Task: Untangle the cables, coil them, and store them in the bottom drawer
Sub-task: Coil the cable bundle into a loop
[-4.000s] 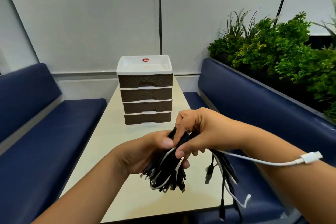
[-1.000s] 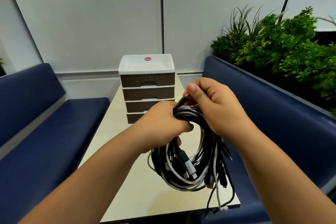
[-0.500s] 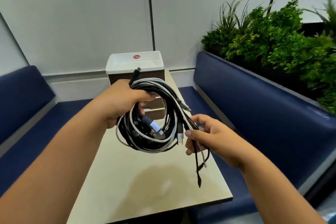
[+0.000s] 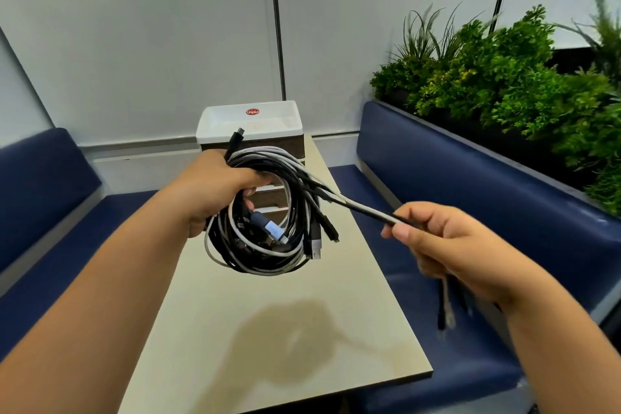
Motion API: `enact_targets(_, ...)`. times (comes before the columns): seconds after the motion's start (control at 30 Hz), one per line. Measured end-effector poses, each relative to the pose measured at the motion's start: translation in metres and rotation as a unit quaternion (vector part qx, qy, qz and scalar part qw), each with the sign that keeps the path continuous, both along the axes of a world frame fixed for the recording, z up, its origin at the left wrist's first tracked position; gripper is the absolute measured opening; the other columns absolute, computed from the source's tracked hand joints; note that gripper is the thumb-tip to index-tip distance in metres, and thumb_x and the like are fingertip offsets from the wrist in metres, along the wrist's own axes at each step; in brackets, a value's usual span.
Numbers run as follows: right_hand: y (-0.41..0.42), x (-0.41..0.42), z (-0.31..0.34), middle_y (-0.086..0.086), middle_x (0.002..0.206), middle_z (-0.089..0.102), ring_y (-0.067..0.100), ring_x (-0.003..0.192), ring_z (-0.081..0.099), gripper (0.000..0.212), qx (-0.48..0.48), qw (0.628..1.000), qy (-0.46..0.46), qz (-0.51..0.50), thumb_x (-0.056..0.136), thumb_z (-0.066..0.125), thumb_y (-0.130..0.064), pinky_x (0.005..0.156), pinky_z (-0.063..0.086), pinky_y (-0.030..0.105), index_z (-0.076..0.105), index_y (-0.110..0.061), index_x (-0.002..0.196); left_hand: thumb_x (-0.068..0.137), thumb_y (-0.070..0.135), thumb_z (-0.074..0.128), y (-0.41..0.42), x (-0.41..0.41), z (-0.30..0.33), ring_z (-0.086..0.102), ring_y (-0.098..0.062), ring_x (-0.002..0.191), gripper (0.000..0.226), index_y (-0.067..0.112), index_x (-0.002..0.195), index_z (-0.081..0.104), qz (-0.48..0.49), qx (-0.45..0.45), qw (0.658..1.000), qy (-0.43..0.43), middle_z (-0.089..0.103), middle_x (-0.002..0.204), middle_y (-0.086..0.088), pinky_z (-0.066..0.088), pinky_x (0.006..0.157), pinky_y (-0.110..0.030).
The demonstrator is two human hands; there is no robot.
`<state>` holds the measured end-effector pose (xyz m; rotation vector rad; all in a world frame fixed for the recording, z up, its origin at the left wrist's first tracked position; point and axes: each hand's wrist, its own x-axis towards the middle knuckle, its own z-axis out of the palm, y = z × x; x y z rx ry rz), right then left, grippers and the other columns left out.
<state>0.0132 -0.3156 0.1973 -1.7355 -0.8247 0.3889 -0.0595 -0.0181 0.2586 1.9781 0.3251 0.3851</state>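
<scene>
Your left hand (image 4: 215, 191) grips the top of the mixed black and white coil of cables (image 4: 265, 228), holding it clear above the long beige desk (image 4: 268, 329) so the loops hang free. Your right hand (image 4: 450, 245), at about four o'clock from the coil, pinches the loose black and white cable tails (image 4: 369, 211) and draws them taut, probably to wrap them round the bundle. The brown and white plastic drawer unit (image 4: 248, 121), at twelve o'clock behind the coil, looks unopened; its bottom drawer is hidden.
</scene>
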Motion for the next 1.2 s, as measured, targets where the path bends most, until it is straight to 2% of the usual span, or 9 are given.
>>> enact_targets(0.1, 0.002, -0.002, 0.015, 0.0, 0.07, 0.059, 0.008, 0.058, 0.05, 0.015, -0.082, 0.958, -0.244, -0.123, 0.097, 0.051, -0.034, 0.057, 0.043, 0.029, 0.061, -0.031, 0.087, 0.083, 0.009, 0.07, 0.003, 0.001, -0.002, 0.054, -0.016, 0.047, 0.02, 0.007, 0.068, 0.056, -0.01, 0.009, 1.0, 0.01, 0.049, 0.054, -0.002, 0.047, 0.05, -0.026)
enact_targets(0.23, 0.0, -0.002, 0.026, -0.006, 0.062, 0.051, 0.009, 0.055, 0.043, 0.014, -0.064, 0.988, -0.135, -0.034, 0.097, 0.05, -0.036, 0.055, 0.038, 0.028, 0.062, -0.028, 0.095, 0.084, 0.008, 0.069, 0.004, 0.003, -0.002, 0.054, -0.015, 0.047, 0.016, 0.008, 0.072, 0.057, -0.019, -0.01, 1.0, 0.011, 0.049, 0.056, -0.002, 0.047, 0.05, -0.027)
enact_targets(0.33, -0.003, -0.001, 0.03, -0.01, 0.059, 0.046, 0.005, 0.052, 0.038, 0.029, -0.151, 0.968, -0.199, -0.024, 0.087, 0.047, -0.054, 0.052, 0.034, 0.021, 0.064, -0.031, 0.092, 0.084, 0.007, 0.069, 0.004, 0.004, 0.0, 0.054, -0.016, 0.046, 0.02, 0.008, 0.07, 0.055, -0.021, 0.006, 1.0, 0.005, 0.048, 0.056, -0.003, 0.048, 0.049, -0.027)
enact_targets(0.47, -0.002, 0.008, 0.032, -0.01, 0.081, 0.05, 0.012, 0.075, 0.047, 0.023, -0.221, 0.83, -0.506, -0.083, 0.095, 0.051, -0.036, 0.065, 0.044, 0.03, 0.065, -0.021, 0.085, 0.083, 0.01, 0.07, 0.007, 0.001, 0.001, 0.055, -0.016, 0.047, 0.017, 0.008, 0.075, 0.056, -0.042, 0.03, 0.999, 0.006, 0.048, 0.058, -0.003, 0.047, 0.053, -0.029)
enact_targets(0.53, -0.003, 0.018, 0.032, -0.004, 0.085, 0.047, 0.019, 0.075, 0.047, 0.014, -0.25, 0.791, -0.546, -0.12, 0.09, 0.063, -0.026, 0.062, 0.047, 0.037, 0.071, -0.014, 0.089, 0.082, 0.014, 0.073, 0.007, -0.002, 0.003, 0.055, -0.017, 0.047, 0.018, 0.01, 0.074, 0.057, -0.063, 0.045, 0.997, 0.0, 0.048, 0.058, -0.002, 0.046, 0.053, -0.03)
enact_targets(0.73, 0.002, 0.033, 0.031, -0.003, 0.086, 0.062, 0.014, 0.074, 0.058, 0.011, -0.165, 0.854, -0.436, -0.23, 0.091, 0.066, -0.017, 0.07, 0.044, 0.026, 0.074, -0.014, 0.098, 0.068, 0.034, 0.076, -0.011, -0.022, 0.011, 0.057, -0.017, 0.051, 0.013, 0.025, 0.076, 0.07, -0.164, 0.09, 0.982, 0.003, 0.063, 0.064, 0.002, 0.046, 0.051, -0.026)
enact_targets(0.83, 0.018, 0.03, 0.025, -0.002, 0.082, 0.072, 0.013, 0.074, 0.072, 0.013, -0.016, 0.937, -0.233, -0.259, 0.092, 0.063, -0.009, 0.076, 0.056, 0.028, 0.073, -0.018, 0.095, 0.079, 0.022, 0.078, -0.024, -0.029, 0.011, 0.056, -0.016, 0.051, 0.011, 0.02, 0.076, 0.068, -0.204, 0.08, 0.976, 0.009, 0.059, 0.057, 0.004, 0.044, 0.048, -0.021)
enact_targets(1.07, 0.063, -0.002, 0.023, 0.023, 0.103, 0.071, 0.035, 0.098, 0.069, 0.026, 0.2, 0.98, -0.024, -0.01, 0.083, 0.067, 0.007, 0.084, 0.058, 0.043, 0.07, 0.0, 0.108, 0.078, 0.022, 0.078, -0.047, -0.03, 0.013, 0.055, -0.017, 0.049, 0.03, 0.0, 0.093, 0.065, -0.25, 0.053, 0.967, 0.01, 0.055, 0.054, -0.003, 0.045, 0.049, -0.024)
enact_targets(1.2, 0.068, -0.009, 0.026, 0.015, 0.092, 0.074, 0.024, 0.086, 0.072, 0.036, 0.241, 0.965, 0.08, 0.064, 0.067, 0.066, 0.012, 0.072, 0.057, 0.028, 0.074, -0.003, 0.099, 0.085, 0.02, 0.072, -0.049, -0.029, 0.012, 0.056, -0.017, 0.054, 0.022, 0.005, 0.101, 0.066, -0.241, 0.037, 0.97, 0.016, 0.07, 0.075, -0.012, 0.047, 0.051, -0.025)
